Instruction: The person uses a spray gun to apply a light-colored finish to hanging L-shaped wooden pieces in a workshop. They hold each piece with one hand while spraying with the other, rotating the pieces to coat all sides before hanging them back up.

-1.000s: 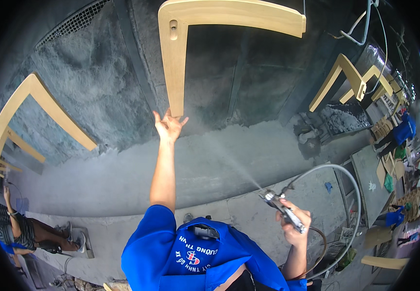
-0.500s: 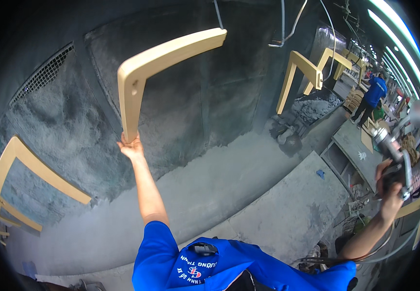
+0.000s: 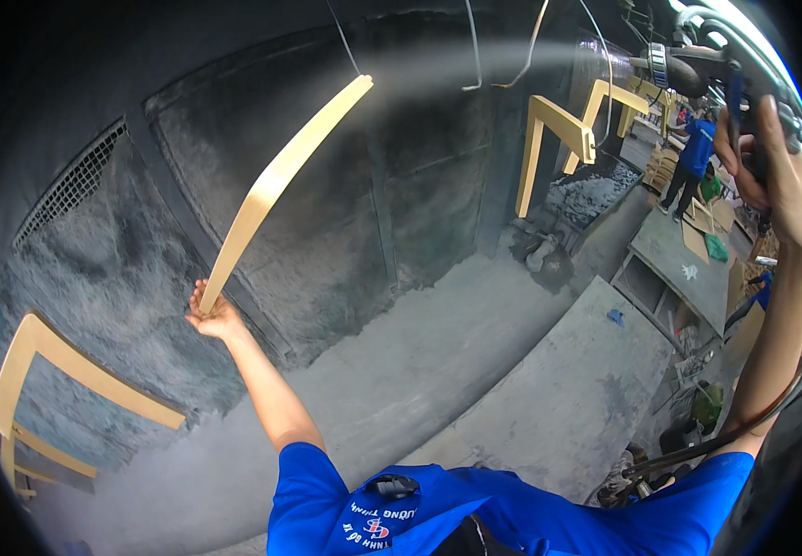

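Observation:
A pale, bent wooden furniture part hangs by its upper end from a thin wire hook. Its edge faces me, so its L shape hardly shows. My left hand cups the lower end, fingers curled round the wood. At the upper right, my right hand grips a spray gun, raised high. A whitish mist fans out leftward from the nozzle toward the top end of the wood. A hose runs down along my right forearm.
More L-shaped wooden parts hang at the left and the right. Bare wire hooks dangle between. Behind is a dusty dark booth wall with a grille. Grey tables stand right; a person in blue is farther off.
The wooden part has turned from broadside to edge-on, its lower end moving left with my left hand. My right hand has raised the spray gun, and mist now comes out.

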Tool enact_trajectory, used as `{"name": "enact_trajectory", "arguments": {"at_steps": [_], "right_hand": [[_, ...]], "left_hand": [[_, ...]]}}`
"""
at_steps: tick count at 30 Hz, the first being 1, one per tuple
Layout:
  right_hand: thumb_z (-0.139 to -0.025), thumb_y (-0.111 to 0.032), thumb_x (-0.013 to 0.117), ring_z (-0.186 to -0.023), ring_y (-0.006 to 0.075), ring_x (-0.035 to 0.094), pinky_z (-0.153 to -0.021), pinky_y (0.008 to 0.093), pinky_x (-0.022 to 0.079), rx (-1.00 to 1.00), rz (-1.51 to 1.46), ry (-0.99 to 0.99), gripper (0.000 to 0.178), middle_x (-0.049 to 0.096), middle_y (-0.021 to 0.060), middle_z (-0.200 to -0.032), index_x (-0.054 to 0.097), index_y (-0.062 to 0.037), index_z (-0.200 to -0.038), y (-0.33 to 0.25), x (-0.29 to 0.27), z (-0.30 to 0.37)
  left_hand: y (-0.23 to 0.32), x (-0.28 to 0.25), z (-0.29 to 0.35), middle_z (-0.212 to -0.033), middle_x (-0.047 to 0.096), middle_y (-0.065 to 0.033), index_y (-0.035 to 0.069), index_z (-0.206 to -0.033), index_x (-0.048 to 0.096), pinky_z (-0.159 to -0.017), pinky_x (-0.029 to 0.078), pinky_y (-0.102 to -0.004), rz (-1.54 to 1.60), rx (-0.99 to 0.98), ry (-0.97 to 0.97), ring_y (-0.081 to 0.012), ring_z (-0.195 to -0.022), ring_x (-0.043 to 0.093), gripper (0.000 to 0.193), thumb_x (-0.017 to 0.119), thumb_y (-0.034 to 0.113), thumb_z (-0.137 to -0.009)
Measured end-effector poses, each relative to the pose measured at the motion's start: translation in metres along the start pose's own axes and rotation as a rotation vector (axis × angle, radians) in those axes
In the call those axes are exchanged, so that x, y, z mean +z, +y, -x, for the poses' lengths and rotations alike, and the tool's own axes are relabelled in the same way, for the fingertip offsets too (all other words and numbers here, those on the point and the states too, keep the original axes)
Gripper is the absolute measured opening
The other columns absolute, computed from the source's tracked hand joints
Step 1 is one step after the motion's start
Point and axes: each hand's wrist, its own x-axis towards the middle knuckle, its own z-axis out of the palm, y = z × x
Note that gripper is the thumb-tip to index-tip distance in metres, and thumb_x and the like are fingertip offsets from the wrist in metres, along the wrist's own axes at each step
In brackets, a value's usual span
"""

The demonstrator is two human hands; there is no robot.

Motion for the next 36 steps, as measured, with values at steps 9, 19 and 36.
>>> {"name": "enact_trajectory", "arguments": {"at_steps": [9, 19, 36], "right_hand": [[-0.103, -0.059, 0.039, -0.043, 0.0031, 0.03, -0.043, 0.0219, 0.021, 0.002, -0.077, 0.111, 0.06, 0.046, -0.0016, -0.06, 0.058, -0.0028, -0.1, 0.054, 0.004, 0.073], [-0.078, -0.07, 0.069, -0.056, 0.011, 0.047, -0.051, 0.0234, 0.033, -0.2, -0.582, 0.256, 0.09, 0.058, 0.0078, -0.081, 0.046, -0.0013, -0.131, 0.135, -0.02, 0.218], [-0.074, -0.033, 0.086, -0.058, 0.0189, 0.068, -0.051, 0.0273, 0.048, -0.358, -0.475, -0.484, 0.059, 0.065, 0.0081, -0.07, 0.069, -0.0033, -0.122, 0.142, -0.031, 0.267]], "left_hand": [[0.057, 0.088, 0.142, -0.154, 0.044, -0.0165, 0.0, -0.141, 0.049, -0.122, 0.026, -0.0558, -0.345, 0.17, 0.075, -0.036, -0.148, 0.034, 0.067, 0.035, 0.054, -0.105], [0.071, 0.174, 0.35, -0.162, 0.031, -0.0154, 0.005, -0.151, 0.038, -0.124, 0.018, -0.0518, -0.567, 0.336, 0.035, -0.0319, -0.152, 0.024, 0.066, 0.027, 0.052, -0.106], [-0.012, 0.181, 0.479, -0.166, 0.024, -0.0129, 0.019, -0.16, 0.026, -0.124, 0.015, -0.0495, -0.454, 0.011, 0.125, -0.0327, -0.152, 0.021, 0.07, 0.027, 0.061, -0.104]]}}
